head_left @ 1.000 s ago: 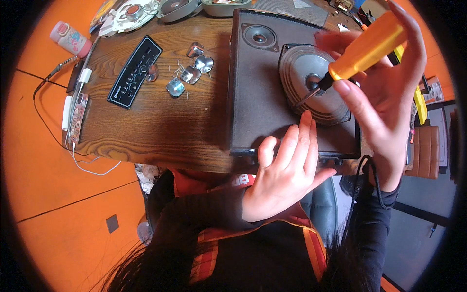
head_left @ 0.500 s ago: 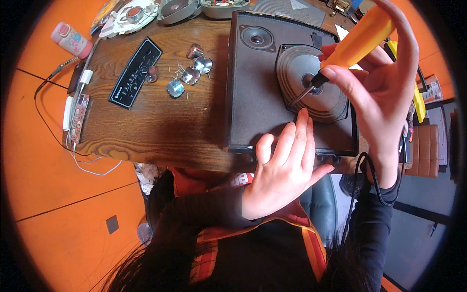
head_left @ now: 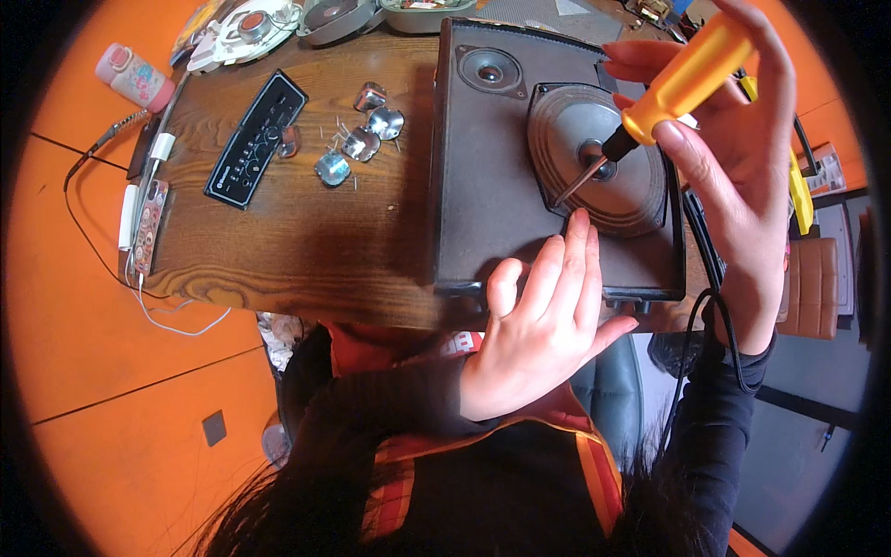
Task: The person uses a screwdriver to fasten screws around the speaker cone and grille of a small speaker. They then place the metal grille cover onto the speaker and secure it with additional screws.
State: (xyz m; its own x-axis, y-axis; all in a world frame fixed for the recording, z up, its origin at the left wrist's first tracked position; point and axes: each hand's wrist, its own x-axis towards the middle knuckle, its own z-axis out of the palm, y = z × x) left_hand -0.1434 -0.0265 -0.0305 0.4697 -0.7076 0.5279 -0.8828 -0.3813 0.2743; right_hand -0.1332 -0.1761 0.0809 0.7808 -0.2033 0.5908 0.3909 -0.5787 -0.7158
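A dark speaker box (head_left: pixel 492 223) lies on the wooden table with its front panel facing up. Set in it are a big grey cone speaker (head_left: pixel 636 186) and a small round tweeter (head_left: pixel 489 71). My right hand (head_left: pixel 733 176) holds a screwdriver (head_left: pixel 691 84) by its yellow handle, thumb against the handle and the other fingers loosely spread. Its metal tip meets the lower left corner of the big speaker's frame. Flat on the panel just below that tip rests my left hand (head_left: pixel 543 325), fingers stretched out, holding nothing.
Left of the box lie a black control panel (head_left: pixel 257 139), several shiny metal cups (head_left: pixel 360 143) and scattered screws. Along the far edge sit a white round part (head_left: pixel 246 37) and grey housings (head_left: pixel 339 20). A pink bottle (head_left: pixel 135 76) and power strip (head_left: pixel 148 227) are at the left.
My right fingers have loosened and spread, and the thumb has shifted from the black collar up to the yellow handle. The screwdriver tip and my left hand stay in place.
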